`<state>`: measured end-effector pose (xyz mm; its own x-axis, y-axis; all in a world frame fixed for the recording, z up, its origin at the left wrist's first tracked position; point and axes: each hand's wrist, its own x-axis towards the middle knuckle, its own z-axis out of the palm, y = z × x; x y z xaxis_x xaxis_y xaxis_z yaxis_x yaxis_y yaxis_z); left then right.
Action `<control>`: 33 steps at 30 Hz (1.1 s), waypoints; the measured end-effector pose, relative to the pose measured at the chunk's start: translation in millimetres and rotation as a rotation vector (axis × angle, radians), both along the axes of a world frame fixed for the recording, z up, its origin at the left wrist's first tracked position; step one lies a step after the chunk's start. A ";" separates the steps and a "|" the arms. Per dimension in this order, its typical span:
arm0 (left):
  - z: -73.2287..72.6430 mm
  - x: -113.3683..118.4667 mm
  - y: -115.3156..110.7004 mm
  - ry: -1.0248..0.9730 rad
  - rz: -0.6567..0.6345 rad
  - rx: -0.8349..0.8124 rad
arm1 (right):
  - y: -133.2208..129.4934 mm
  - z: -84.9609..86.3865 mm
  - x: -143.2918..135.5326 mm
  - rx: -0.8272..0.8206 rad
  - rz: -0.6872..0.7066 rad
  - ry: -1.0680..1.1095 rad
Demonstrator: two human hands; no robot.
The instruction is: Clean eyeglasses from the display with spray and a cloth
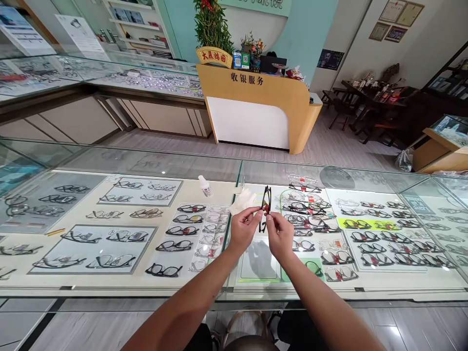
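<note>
A pair of dark-framed eyeglasses [267, 197] is held up on edge above the glass counter, with a small red patch on it. My left hand [244, 228] pinches it from the left side. From the right, my right hand [280, 234] pinches the same pair between thumb and fingers. Just behind my left hand a crumpled white cloth or tissue [243, 200] lies on the counter. Further left stands a small white bottle [205, 186] with a printed label, slightly tilted in view.
Under the counter glass [171, 287] lie rows of eyeglasses, some on grey display boards [95, 248], others on white boards [395, 263]. Beyond stands a wooden cashier desk [256, 87] with a potted plant [214, 29]. More glass cases [146, 83] line the left; a dark table [376, 92] stands back right.
</note>
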<state>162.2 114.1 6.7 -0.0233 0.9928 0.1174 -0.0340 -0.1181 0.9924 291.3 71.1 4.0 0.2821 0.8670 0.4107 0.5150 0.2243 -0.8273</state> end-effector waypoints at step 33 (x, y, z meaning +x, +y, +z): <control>27.6 -12.9 19.0 0.072 -0.115 0.143 | 6.2 41.2 36.2 0.362 -0.246 -0.260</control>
